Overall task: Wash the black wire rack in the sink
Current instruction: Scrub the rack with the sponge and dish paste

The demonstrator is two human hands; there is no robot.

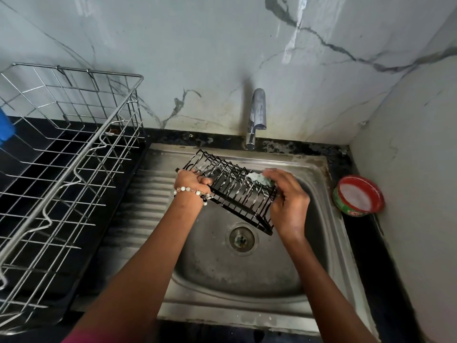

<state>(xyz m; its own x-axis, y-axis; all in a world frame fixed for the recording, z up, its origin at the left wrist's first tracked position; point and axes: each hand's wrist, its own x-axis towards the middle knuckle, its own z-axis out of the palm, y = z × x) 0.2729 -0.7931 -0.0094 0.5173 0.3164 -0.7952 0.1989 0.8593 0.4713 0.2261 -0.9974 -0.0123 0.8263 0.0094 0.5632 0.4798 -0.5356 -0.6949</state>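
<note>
A black wire rack (232, 191) with soap suds on its wires is held tilted above the steel sink (319, 248). My left hand (191, 180), with a bead bracelet at the wrist, grips the rack's left end. My right hand (288, 201) holds a soapy green sponge (261, 179) against the rack's upper right edge. The sink's drain (241, 239) lies below the rack.
A chrome tap (257, 117) stands behind the sink, with no water seen running. A large steel dish drainer (61, 154) fills the black counter on the left. A red-rimmed tub of white dish soap (358, 196) sits on the right counter by the marble wall.
</note>
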